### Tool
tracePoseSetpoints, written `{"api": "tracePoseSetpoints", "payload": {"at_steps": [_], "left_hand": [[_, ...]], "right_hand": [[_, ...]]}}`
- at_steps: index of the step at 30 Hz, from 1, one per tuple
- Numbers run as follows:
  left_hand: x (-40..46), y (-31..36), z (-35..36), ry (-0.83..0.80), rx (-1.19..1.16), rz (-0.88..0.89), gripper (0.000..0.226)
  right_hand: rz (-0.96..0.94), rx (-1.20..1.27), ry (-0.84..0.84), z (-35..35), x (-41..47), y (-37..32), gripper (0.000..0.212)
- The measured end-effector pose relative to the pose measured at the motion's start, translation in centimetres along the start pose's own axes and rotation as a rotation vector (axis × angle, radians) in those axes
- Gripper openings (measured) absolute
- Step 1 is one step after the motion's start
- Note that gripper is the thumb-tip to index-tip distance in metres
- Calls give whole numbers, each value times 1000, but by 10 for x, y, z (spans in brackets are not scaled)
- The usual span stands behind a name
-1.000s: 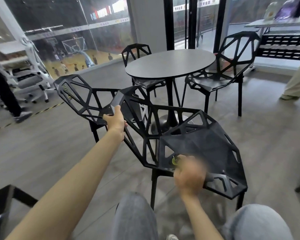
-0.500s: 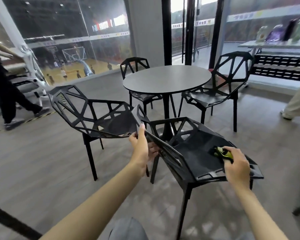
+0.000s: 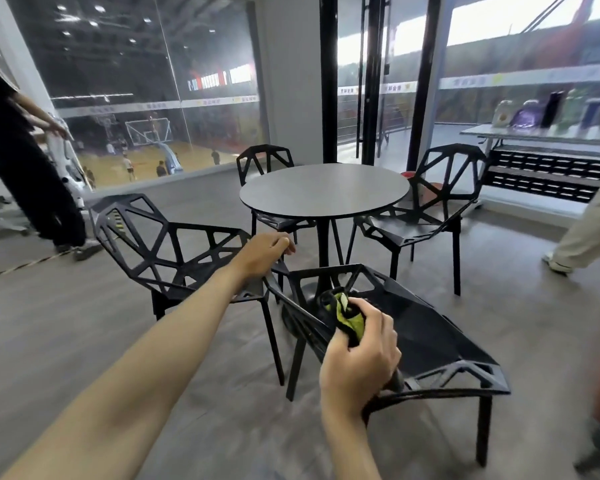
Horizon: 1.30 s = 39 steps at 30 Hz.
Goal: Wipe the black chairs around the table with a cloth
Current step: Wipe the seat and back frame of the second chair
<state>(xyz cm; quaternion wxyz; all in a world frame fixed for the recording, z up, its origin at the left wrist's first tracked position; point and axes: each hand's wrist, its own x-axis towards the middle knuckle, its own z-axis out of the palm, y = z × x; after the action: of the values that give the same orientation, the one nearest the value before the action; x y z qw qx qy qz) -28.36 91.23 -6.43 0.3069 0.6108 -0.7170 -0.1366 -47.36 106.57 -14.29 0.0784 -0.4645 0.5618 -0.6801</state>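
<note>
Four black lattice chairs stand around a round grey table (image 3: 323,188). The nearest chair (image 3: 430,337) is just in front of me, its seat facing right. My left hand (image 3: 267,252) is curled over the top corner of its backrest. My right hand (image 3: 357,362) hovers above the left part of the seat, closed on a bunched green and black cloth (image 3: 349,320). Another chair (image 3: 160,244) stands to the left, one (image 3: 267,161) behind the table and one (image 3: 430,202) to its right.
A person in black (image 3: 21,150) walks at the far left beside white equipment. A leg in beige trousers (image 3: 589,223) steps in at the right, in front of a low shelf unit (image 3: 551,168) with bottles on top. Glass walls close off the back.
My right hand has moved with the cloth from the seat's right front edge to its left side and lifted off it. My left hand stays on the backrest. The person at left walked on.
</note>
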Motion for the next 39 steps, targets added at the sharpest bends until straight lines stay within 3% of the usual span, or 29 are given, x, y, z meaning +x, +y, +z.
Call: {"api": "tracePoseSetpoints", "payload": {"at_steps": [5,11,17,22,30,39], "left_hand": [[31,5,-2,-366,227,-40,42],[40,-5,1,-377,319,-83,51],[47,1,4,-585,729,-67,60],[51,-1,9,-597,962,-165,75],[31,26,17,-667,962,-289,64],[-55,101,52,-749,929,-378,69]], "right_hand": [[-37,-106,0,21,16,8,31],[-110,-153,-43,29,19,26,28],[-112,-179,-74,26,19,34,25],[-120,-186,-93,25,20,34,26],[-114,-190,-74,3,26,41,31],[-302,-200,-14,-103,70,80,43]]}}
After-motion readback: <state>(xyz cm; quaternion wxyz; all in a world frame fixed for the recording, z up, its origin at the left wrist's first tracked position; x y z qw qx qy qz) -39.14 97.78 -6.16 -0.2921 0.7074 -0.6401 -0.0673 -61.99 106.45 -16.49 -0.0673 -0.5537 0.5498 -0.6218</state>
